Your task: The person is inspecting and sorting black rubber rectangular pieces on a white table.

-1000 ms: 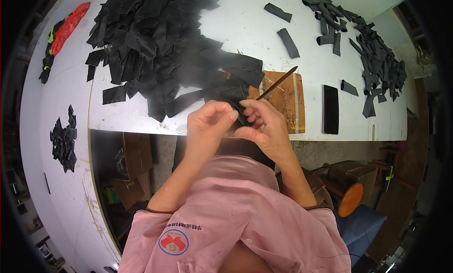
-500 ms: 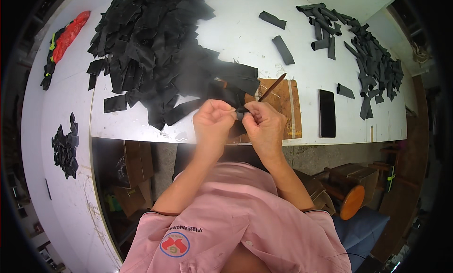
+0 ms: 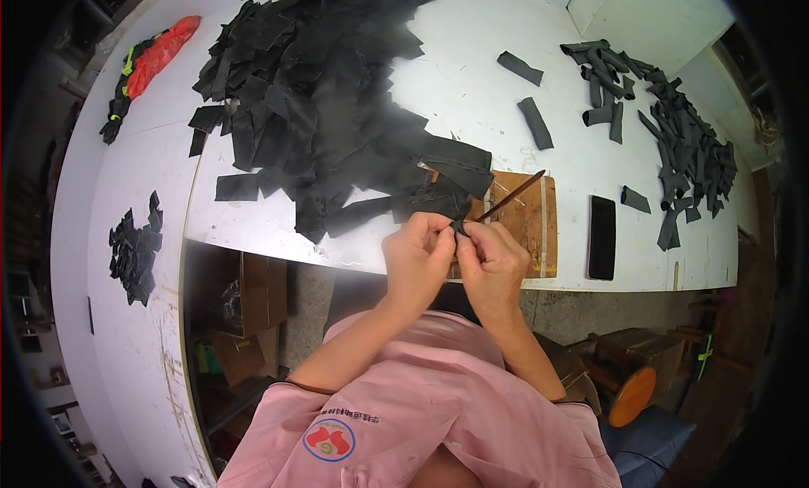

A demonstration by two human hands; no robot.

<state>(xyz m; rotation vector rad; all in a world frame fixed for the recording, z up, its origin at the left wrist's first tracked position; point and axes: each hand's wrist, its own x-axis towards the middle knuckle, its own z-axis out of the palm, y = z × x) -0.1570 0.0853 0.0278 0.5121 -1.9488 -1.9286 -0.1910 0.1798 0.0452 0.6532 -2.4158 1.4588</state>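
Between my fingertips is a small piece of black fabric (image 3: 459,227), mostly hidden by the fingers. My left hand (image 3: 417,259) pinches its left side, thumb against forefinger. On the other side, my right hand (image 3: 495,267) is closed on the same piece. A slim dark-brown stick (image 3: 516,193) slants up and right from behind the right fingers; whether they grip it cannot be made out. Below the stick lies a worn brown board (image 3: 539,227) on the white table. Just beyond my hands, flat black fabric pieces (image 3: 438,189) overlap the board's left side.
A big heap of black fabric pieces (image 3: 295,92) covers the table's left-middle. Rolled dark strips (image 3: 695,147) pile up at the right, and a black phone (image 3: 602,235) lies nearer. A red bag (image 3: 160,58) and a smaller black pile (image 3: 135,252) are on the left surface.
The whole scene has shifted right and down in the picture. My fingertips are closer together around the black fabric piece.
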